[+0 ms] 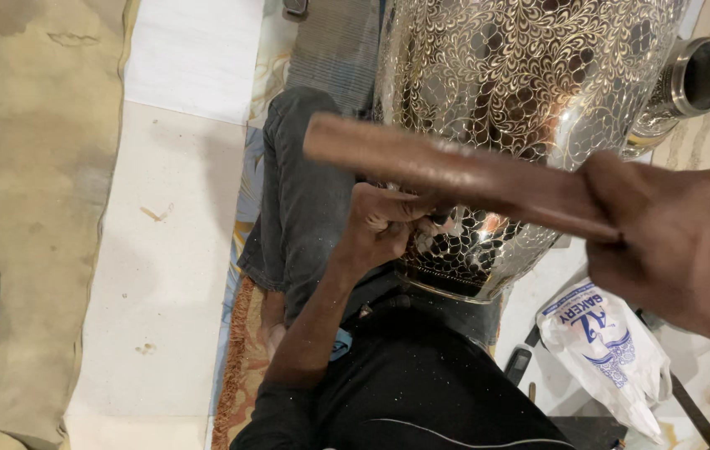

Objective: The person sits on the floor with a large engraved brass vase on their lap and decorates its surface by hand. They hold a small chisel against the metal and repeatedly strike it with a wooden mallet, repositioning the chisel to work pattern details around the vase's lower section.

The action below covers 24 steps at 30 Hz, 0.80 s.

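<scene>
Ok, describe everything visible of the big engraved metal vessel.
The large shiny silver-coloured metal vessel, covered in fine engraved leaf-and-scroll patterning, lies tilted across the person's lap, its narrow ringed end toward the body. A plain tubular opening juts out at upper right. The left hand presses against its lower surface; the right hand holds a brown wooden stick over it.
</scene>
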{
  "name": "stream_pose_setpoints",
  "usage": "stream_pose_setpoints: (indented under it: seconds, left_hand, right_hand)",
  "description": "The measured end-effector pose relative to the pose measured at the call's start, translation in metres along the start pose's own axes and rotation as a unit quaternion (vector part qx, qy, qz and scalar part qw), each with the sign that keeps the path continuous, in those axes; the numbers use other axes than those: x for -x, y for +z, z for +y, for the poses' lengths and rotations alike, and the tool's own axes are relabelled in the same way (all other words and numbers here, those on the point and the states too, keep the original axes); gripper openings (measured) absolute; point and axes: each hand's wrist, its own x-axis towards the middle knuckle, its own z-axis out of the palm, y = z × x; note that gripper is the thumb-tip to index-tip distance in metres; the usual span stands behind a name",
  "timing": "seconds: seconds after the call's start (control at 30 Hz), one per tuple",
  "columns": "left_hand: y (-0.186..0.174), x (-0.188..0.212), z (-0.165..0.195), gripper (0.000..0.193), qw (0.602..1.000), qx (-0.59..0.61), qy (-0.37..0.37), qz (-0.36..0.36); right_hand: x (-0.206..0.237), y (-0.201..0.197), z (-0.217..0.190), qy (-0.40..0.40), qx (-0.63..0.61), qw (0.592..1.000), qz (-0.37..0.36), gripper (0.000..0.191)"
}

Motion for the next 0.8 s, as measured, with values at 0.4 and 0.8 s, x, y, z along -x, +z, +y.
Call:
stream_pose_setpoints:
  seconds: [0.4,0.8]
  left_hand:
    - [0.014,-0.002,0.001,0.033,0.989,-0.137,0.039,0.036]
    - [0.014,-0.004,0.01,0.04,0.998,0.023,0.005,0.064]
  right_hand:
    - [0.001,-0.009,-0.011,0.062,0.007,0.998,0.007,0.036]
    - [-0.005,-0.003,0.003,0.068,-0.183,0.979,0.061,0.034]
